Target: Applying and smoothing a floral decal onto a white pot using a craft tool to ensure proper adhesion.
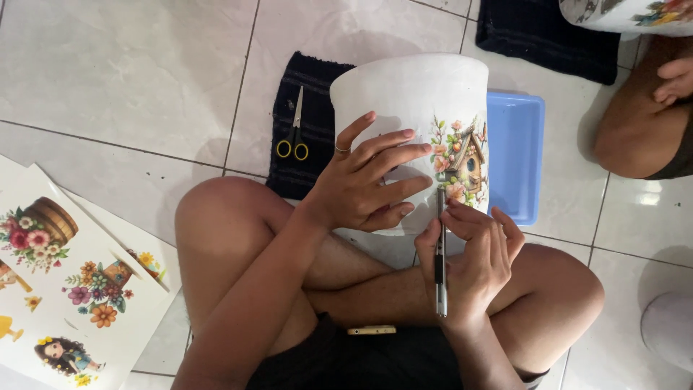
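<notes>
The left hand (364, 180) is spreading its fingers flat against the white pot (415, 115), which is lying on the crossed legs. The right hand (473, 256) is gripping a thin tool (440, 253) just below the birdhouse picture (462, 160). The pot looks stiff, smooth, probably breakable, and best steadied by broad palm contact.

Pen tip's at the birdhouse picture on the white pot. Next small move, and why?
Probably a short stroke along the birdhouse picture edge: the right hand holds the pen with its tip at the lower edge, while the left hand lies flat, steadying the white pot.
</notes>
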